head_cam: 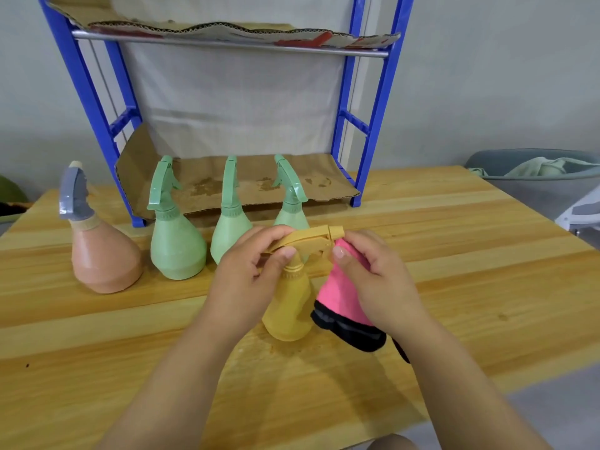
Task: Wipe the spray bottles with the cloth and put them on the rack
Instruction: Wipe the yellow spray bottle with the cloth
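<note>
Your left hand (250, 274) grips the neck of the upright yellow plastic spray bottle (289, 306) at mid-table, while your right hand (373, 274), just beside, pinches the pink black-edged cloth (337, 297) against its right-pointing nozzle, the blue metal rack (376, 125) beyond.

I see the yellow pear-shaped plastic spray bottle (287, 306) standing upright on the wooden table (470, 254), with its trigger head pointing to the right. The left hand (250, 274) grips this head. The right hand (373, 274) holds the pink cloth with black edge (341, 297) against the nozzle end, and the cloth hangs down just beside the bottle body. Behind, three pale green plastic spray bottles stand upright in a row: left (177, 245), middle (229, 228) and right (290, 209). The peach bottle with grey trigger head (104, 258) stands at the far left. All the bottles are in front of the blue-framed rack (373, 125), whose two shelves carry cardboard sheets.
</note>
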### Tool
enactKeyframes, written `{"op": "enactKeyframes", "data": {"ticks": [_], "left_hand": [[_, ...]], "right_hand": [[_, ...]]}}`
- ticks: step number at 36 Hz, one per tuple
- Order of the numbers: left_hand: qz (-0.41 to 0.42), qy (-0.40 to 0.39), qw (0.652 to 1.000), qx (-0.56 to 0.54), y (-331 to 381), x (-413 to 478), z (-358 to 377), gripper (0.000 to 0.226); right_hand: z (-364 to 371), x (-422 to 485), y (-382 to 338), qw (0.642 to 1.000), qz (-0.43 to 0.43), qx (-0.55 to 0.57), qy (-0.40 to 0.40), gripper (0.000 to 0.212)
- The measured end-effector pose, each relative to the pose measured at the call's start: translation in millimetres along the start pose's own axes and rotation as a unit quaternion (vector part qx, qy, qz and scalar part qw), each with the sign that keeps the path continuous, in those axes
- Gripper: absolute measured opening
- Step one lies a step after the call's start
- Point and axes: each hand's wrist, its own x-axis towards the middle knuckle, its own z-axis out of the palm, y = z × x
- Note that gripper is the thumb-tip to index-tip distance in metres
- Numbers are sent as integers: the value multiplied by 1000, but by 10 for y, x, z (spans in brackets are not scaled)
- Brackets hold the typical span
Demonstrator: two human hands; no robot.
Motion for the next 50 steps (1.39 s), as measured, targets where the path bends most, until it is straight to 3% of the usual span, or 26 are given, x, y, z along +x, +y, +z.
{"op": "enactKeyframes", "data": {"ticks": [13, 17, 24, 33, 37, 41, 45, 50], "left_hand": [[30, 2, 995, 96, -39, 3, -13, 27], [50, 31, 993, 105, -27, 1, -11, 33], [115, 56, 985, 112, 21, 25, 25, 36], [139, 76, 981, 115, -19, 71, 35, 29], [138, 78, 981, 116, -4, 62, 42, 31], [129, 77, 982, 114, 2, 60, 43, 34], [132, 72, 981, 119, 36, 48, 17, 28], [148, 46, 974, 165, 59, 44, -5, 30]], "right_hand": [[-6, -301, 108, 999, 26, -27, -3, 18], [-61, -336, 63, 999, 28, 9, 43, 19], [-114, -247, -154, 994, -44, 20, 99, 30], [-32, -123, -160, 974, -164, -100, 123, 30], [-57, -113, -202, 979, -137, -93, 118, 21], [-66, -100, -307, 993, -44, -63, 93, 8], [-103, -91, -325, 998, 19, -3, 67, 19], [-110, -155, -260, 997, 19, 38, 63, 15]]}}
